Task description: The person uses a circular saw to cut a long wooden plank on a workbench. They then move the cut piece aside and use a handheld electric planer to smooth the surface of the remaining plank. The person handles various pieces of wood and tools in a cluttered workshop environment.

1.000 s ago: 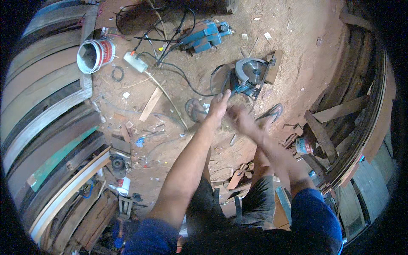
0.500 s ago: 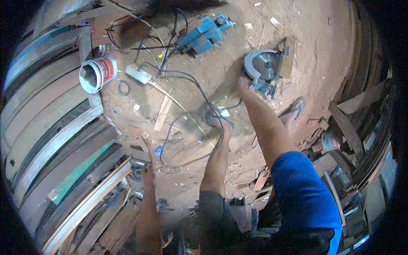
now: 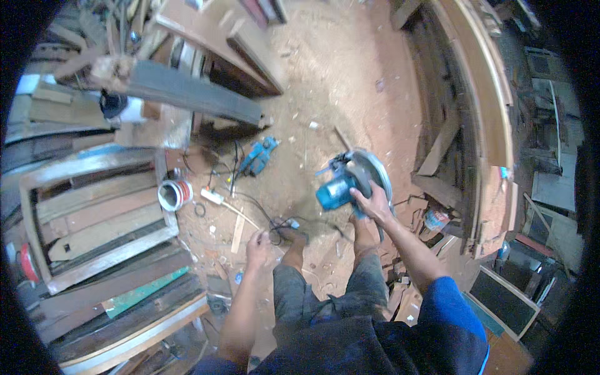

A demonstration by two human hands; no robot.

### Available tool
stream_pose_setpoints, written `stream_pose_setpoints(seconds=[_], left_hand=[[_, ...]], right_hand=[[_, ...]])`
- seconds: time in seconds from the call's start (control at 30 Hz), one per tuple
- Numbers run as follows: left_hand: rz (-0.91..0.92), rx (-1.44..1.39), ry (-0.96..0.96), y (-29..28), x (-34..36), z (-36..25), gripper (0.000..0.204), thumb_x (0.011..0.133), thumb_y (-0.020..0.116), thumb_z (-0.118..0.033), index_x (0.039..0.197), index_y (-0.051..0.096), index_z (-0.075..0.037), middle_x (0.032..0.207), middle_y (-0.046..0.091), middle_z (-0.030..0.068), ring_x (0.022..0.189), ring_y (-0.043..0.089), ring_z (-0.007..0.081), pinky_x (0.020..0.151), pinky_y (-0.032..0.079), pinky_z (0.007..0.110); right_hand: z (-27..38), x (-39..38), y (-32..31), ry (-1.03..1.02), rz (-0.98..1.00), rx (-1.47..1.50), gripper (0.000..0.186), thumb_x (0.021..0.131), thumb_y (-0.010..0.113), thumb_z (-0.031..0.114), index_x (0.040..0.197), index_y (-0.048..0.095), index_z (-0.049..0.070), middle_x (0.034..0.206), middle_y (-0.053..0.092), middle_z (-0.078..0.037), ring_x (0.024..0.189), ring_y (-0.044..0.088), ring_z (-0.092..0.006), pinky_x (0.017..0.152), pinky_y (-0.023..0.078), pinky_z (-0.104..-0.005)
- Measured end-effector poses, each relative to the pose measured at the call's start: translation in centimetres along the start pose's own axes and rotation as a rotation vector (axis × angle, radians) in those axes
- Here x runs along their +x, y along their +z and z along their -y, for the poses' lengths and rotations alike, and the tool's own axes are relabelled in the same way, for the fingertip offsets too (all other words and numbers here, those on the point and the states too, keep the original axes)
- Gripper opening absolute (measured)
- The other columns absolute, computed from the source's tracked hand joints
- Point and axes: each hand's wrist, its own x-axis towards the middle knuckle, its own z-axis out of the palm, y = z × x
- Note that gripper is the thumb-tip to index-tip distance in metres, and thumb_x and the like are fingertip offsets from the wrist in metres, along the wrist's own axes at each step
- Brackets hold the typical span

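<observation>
No lettering legible in this view. White bucket [image 3: 179,195], person's left side: red label [image 3: 185,190] on its wall, pale print on it, too small and blurred to read. Small container [image 3: 436,218], right side: reddish and pale-blue markings, likewise smeared; wording indeterminate.

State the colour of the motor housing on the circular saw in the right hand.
Teal blue; the motor housing shows best in the head view.

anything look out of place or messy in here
Yes: a dark cord trails loosely beside the left foot, and wood scraps litter the dirt floor, untidy footing while the right hand holds a circular saw.
</observation>
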Motion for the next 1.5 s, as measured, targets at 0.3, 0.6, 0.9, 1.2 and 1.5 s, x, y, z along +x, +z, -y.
stream_pose_setpoints(seconds=[0.3, 0.6, 0.9, 1.2, 1.5], left_hand=[[0.356, 0.401, 0.220, 25.5, -5.9, -32.6, 0.061, 0.097, 0.061, -0.057, 0.106, 0.071, 0.003, 0.087, 0.073, 0.0115, 0.070, 0.066, 0.0185, 0.065, 0.053, 0.034], [-0.042, 1.069, 0.880, 39.8, -15.7, -53.9, 0.061, 0.089, 0.067, -0.059, 0.088, 0.074, 0.002, 0.081, 0.071, 0.0263, 0.080, 0.072, 0.0401, 0.072, 0.053, 0.051], [-0.031, 1.058, 1.044, 47.9, -14.3, -69.6, 0.060, 0.088, 0.069, -0.058, 0.097, 0.074, 0.001, 0.088, 0.072, 0.0268, 0.088, 0.071, 0.0422, 0.077, 0.053, 0.052], [0.628, 0.699, 0.774, 56.0, -1.9, -63.1, 0.053, 0.089, 0.074, -0.052, 0.093, 0.068, 0.000, 0.075, 0.066, 0.0083, 0.067, 0.062, 0.0175, 0.063, 0.051, 0.037], [1.106, 0.668, 0.402, 69.3, -9.7, -52.0, 0.042, 0.092, 0.076, -0.038, 0.108, 0.061, -0.002, 0.073, 0.059, 0.0020, 0.055, 0.055, 0.0120, 0.049, 0.046, 0.031]], right_hand=[[7.4, -13.6, -27.2, 0.086, 0.126, 0.672, 0.055, 0.089, 0.080, 0.035, 0.132, 0.065, 0.003, 0.113, 0.071, -0.007, 0.101, 0.065, -0.0158, 0.089, 0.053, -0.0334], [3.3, -11.6, -39.4, -0.147, -0.052, 0.987, 0.036, 0.088, 0.079, 0.015, 0.118, 0.065, 0.003, 0.084, 0.064, -0.002, 0.064, 0.059, -0.0107, 0.059, 0.050, -0.0272], [4.3, -2.4, -47.3, -0.292, -0.330, 1.050, 0.031, 0.084, 0.080, 0.019, 0.107, 0.067, 0.003, 0.085, 0.063, 0.000, 0.067, 0.058, -0.0082, 0.061, 0.049, -0.0275], [5.1, -3.7, -54.8, -0.012, -0.458, 0.346, 0.046, 0.075, 0.073, 0.025, 0.112, 0.068, -0.002, 0.090, 0.072, -0.016, 0.081, 0.069, -0.0251, 0.078, 0.054, -0.0391], [2.8, -15.1, -58.1, 0.429, -0.548, 0.160, 0.042, 0.071, 0.070, 0.021, 0.107, 0.068, -0.001, 0.083, 0.070, -0.020, 0.077, 0.069, -0.0306, 0.077, 0.053, -0.0405]])
